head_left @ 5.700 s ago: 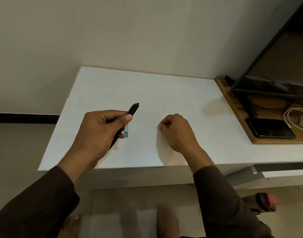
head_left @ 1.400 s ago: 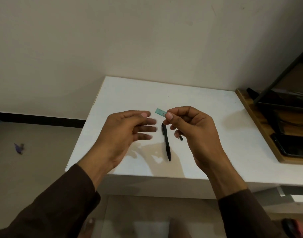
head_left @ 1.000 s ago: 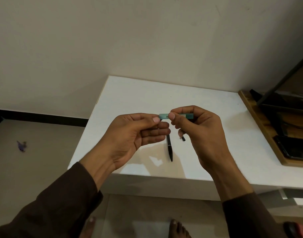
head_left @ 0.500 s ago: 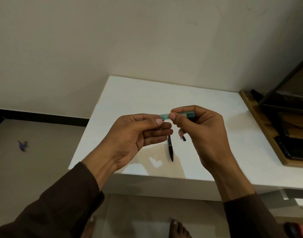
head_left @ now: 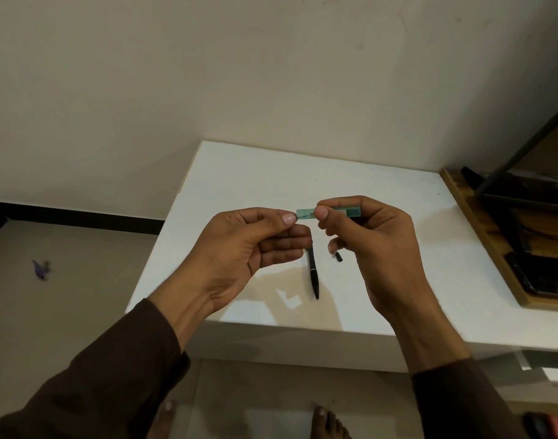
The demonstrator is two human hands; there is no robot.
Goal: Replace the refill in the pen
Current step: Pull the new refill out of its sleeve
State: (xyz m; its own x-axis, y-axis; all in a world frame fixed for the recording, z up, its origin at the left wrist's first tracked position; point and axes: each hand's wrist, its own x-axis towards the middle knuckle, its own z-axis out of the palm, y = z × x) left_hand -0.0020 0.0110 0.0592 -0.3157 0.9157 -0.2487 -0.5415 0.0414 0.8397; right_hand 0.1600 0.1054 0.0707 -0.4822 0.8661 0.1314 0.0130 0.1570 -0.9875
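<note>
A small teal refill packet (head_left: 306, 213) is held level above the white table (head_left: 382, 248). My right hand (head_left: 375, 245) pinches its middle with thumb and forefinger, and the packet's right end shows past my fingers. My left hand (head_left: 249, 245) pinches the packet's left end. The black pen (head_left: 313, 274) lies on the table below and between my hands, tip toward me. A small black piece (head_left: 338, 257) lies just right of the pen, partly hidden by my right fingers.
A wooden tray (head_left: 480, 229) at the table's right edge holds a dark phone (head_left: 543, 277) and a black stand. The wall runs behind the table. Bare feet show on the floor below the front edge.
Since 5.7 s ago the pen went from my left hand onto the table. My right hand lifted the teal packet, and my left hand closed in and pinched its left end. Little moved in the last half second.
</note>
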